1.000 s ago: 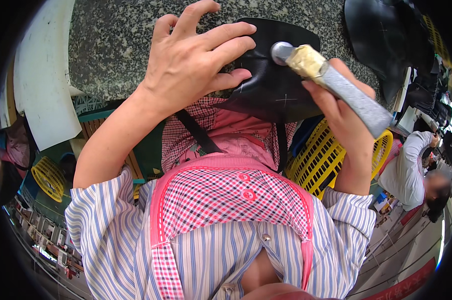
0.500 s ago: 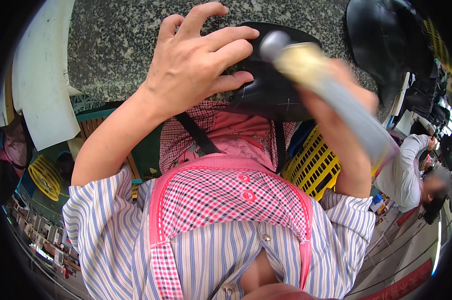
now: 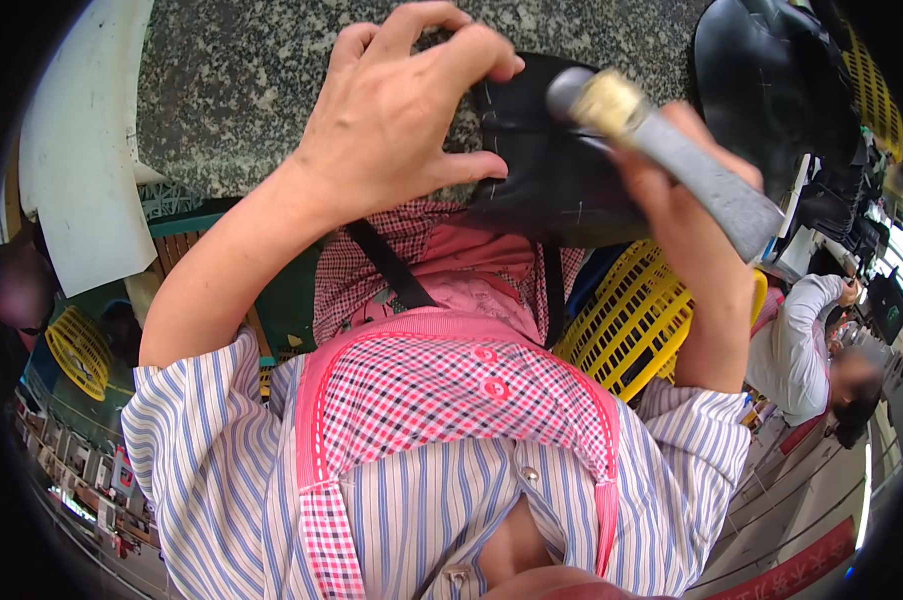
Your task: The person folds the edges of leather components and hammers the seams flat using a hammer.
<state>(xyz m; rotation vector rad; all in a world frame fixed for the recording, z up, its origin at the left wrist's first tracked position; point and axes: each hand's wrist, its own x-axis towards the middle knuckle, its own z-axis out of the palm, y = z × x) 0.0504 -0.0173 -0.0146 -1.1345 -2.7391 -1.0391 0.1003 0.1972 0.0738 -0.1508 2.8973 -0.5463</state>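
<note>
A black leather piece (image 3: 531, 185) with small pale stitch-like marks lies at the near edge of the speckled stone slab (image 3: 241, 100), partly over my lap. My left hand (image 3: 386, 125) is at its left side, thumb and forefinger spread apart, their tips touching the edge, other fingers curled above the stone. Closed in my right hand (image 3: 671, 180) is a hammer (image 3: 706, 180) with a round metal face, a yellowish band and a grey body. Its face is over the upper right part of the leather; whether they touch I cannot tell. My right fingers partly hide the hammer.
More black leather pieces (image 3: 771, 80) lie at the slab's right. A white sheet (image 3: 81, 150) hangs at the left. Yellow plastic baskets (image 3: 621, 320) stand beside my lap and farther off. A person in a pale top (image 3: 796, 350) sits at the right.
My left forefinger has drawn up and away from the thumb, and the other fingers have lifted off the leather. The hammer has shifted slightly right. The leather's lower edge has moved a little.
</note>
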